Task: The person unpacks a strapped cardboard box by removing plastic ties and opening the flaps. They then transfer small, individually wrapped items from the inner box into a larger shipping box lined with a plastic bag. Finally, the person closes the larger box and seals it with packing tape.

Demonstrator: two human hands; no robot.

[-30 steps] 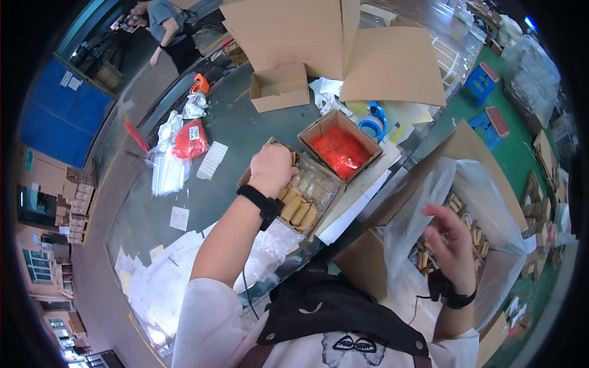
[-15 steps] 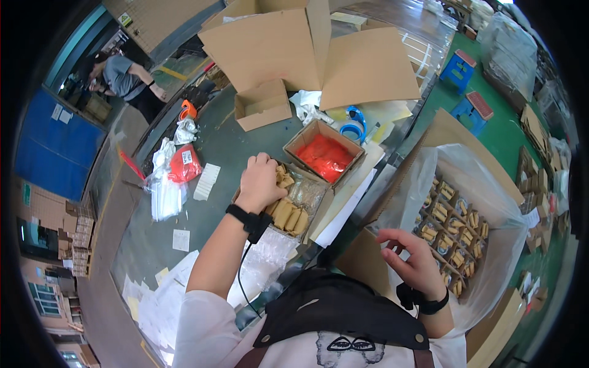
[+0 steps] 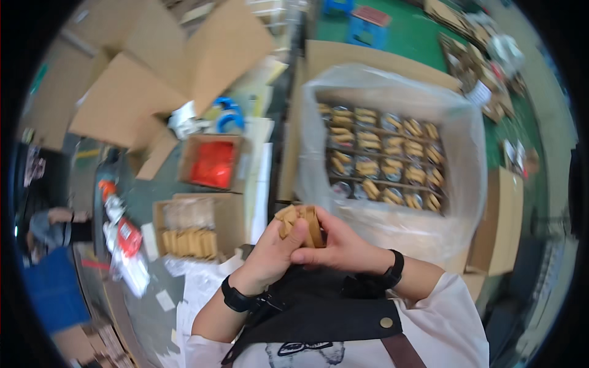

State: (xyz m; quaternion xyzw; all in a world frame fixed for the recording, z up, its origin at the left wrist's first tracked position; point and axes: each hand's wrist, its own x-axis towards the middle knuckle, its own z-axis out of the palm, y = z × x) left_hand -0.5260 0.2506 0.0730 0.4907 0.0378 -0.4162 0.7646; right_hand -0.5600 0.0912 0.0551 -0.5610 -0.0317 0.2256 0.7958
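Note:
Small tan paper packets (image 3: 314, 228) are bunched between my two hands, in front of my dark apron. My left hand (image 3: 270, 253) is closed round part of the bunch. On its other side, the fingers and thumb of my right hand (image 3: 343, 245) press on the packets. To the left lies a small carton (image 3: 230, 226) with a row of similar packets (image 3: 189, 243) and clear plastic bags. Beyond my right hand stands a big carton with a clear plastic liner (image 3: 469, 159). Its divided compartments hold tan packets on top of round clear items (image 3: 392, 147).
A small box (image 3: 186, 161) with red bagged material (image 3: 212, 165) sits farther back, near a blue tape dispenser (image 3: 229, 116). Opened cardboard cartons (image 3: 132, 101) rise at the far left. A blue stool (image 3: 368, 30) stands behind the big carton. Another person (image 3: 52, 230) is at the left edge.
My left hand has left the packet carton and come to my right hand with packets in it. My right hand has moved inward onto them. The view has swung right, toward the big carton.

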